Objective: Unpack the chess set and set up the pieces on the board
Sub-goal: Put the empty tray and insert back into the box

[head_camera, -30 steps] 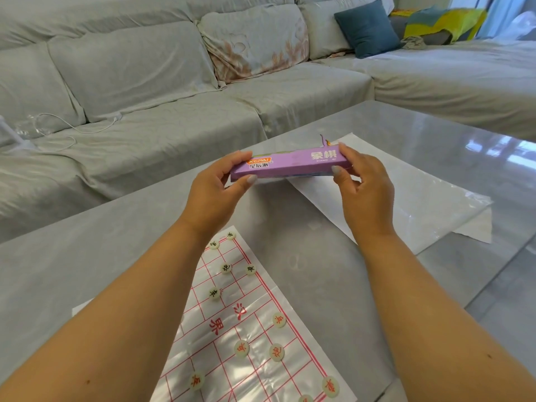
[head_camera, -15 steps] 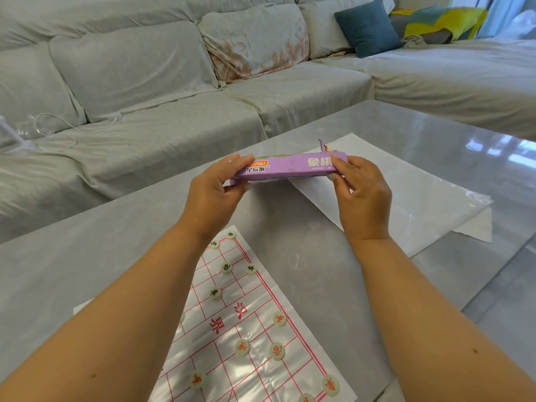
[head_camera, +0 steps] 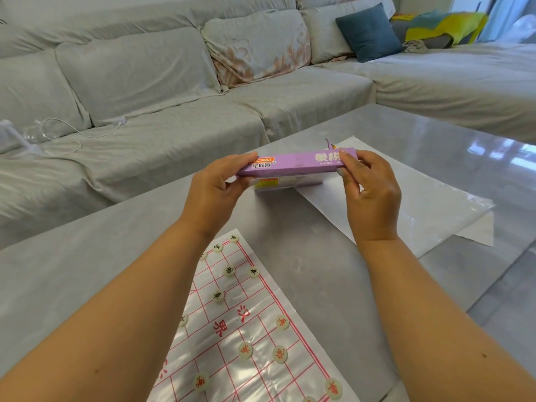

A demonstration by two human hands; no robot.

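Box (head_camera: 295,165): lowered toward table (head_camera: 319,271), beyond board (head_camera: 243,329); left hand (head_camera: 214,192) and right hand (head_camera: 371,192) pinching its ends. Pieces (head_camera: 246,351) placed; unpacking near done.

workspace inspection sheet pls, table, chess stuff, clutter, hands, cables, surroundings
surface: glossy grey table, reflections at the right
job's things: purple box held above the table; plastic board sheet flat near the person, round pieces set on its red grid
clutter: clear plastic sheet on the table beyond the right hand
grippers: left hand and right hand each grip one end of the box
cables: white cable on the sofa seat
surroundings: grey sofa, blue cushion
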